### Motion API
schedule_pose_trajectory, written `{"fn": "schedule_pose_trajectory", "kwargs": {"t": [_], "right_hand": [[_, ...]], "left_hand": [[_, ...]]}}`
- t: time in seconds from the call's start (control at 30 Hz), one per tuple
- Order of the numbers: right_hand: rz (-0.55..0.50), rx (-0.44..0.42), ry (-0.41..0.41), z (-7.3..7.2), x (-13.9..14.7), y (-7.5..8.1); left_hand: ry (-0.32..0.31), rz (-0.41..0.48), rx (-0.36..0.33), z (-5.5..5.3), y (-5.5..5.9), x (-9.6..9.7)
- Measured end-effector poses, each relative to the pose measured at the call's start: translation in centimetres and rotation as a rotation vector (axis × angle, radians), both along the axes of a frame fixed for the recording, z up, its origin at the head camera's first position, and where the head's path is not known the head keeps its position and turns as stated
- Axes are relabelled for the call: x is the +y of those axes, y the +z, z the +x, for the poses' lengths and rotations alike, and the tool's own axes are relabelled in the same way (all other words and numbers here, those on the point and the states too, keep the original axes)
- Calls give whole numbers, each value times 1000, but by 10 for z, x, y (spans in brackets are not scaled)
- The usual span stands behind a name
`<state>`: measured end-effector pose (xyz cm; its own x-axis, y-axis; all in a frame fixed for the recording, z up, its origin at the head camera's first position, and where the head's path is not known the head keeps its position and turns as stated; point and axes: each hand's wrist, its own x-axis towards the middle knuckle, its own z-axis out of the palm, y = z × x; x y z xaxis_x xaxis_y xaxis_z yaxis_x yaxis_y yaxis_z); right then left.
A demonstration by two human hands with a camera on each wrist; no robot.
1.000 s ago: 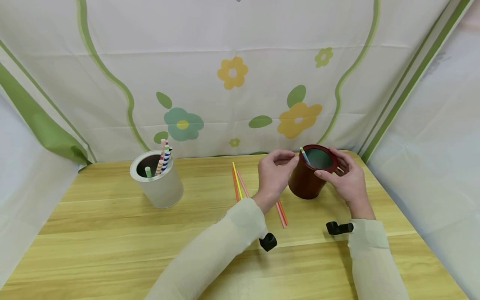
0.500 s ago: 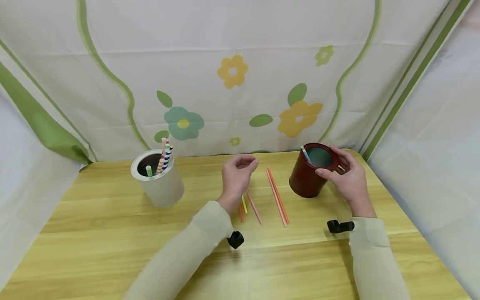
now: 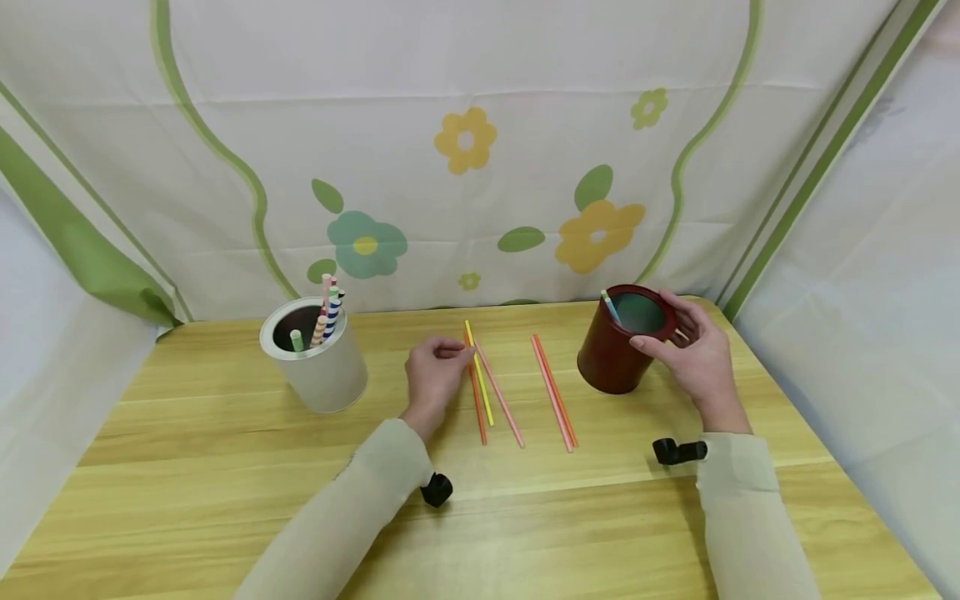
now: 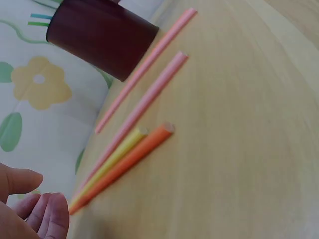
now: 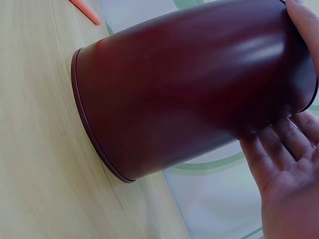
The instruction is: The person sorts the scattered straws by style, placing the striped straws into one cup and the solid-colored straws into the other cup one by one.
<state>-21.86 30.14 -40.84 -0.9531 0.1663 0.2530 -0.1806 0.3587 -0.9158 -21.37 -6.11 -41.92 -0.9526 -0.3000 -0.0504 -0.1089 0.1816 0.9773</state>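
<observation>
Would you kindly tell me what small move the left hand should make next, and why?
Probably the left hand should pinch the yellow straw: that hand appears to hold nothing, the straw's far end lies close by, and the right hand is holding the dark red cup, which already has a blue straw in it.

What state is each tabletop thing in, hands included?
White cylindrical holder, upright, holding straws
Dark red cylindrical holder, upright, blue straw and green straw inside
Left orange straw, lying flat
Yellow straw, lying flat
Left pink straw, lying flat
Right pink straw, lying flat
Right orange straw, lying flat
Left hand, beside the yellow straw
Right hand, gripping the dark red cylindrical holder
</observation>
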Motion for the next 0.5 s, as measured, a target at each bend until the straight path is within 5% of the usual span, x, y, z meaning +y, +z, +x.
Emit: {"fn": "schedule_pose_trajectory", "kwargs": {"t": [0.27, 0.5], "right_hand": [[1, -2, 1, -1, -1, -1], [22, -8, -8, 0, 0, 0]], "left_hand": [[-12, 98, -65, -5, -16, -8], [-30, -7, -103, -10, -20, -6]]}}
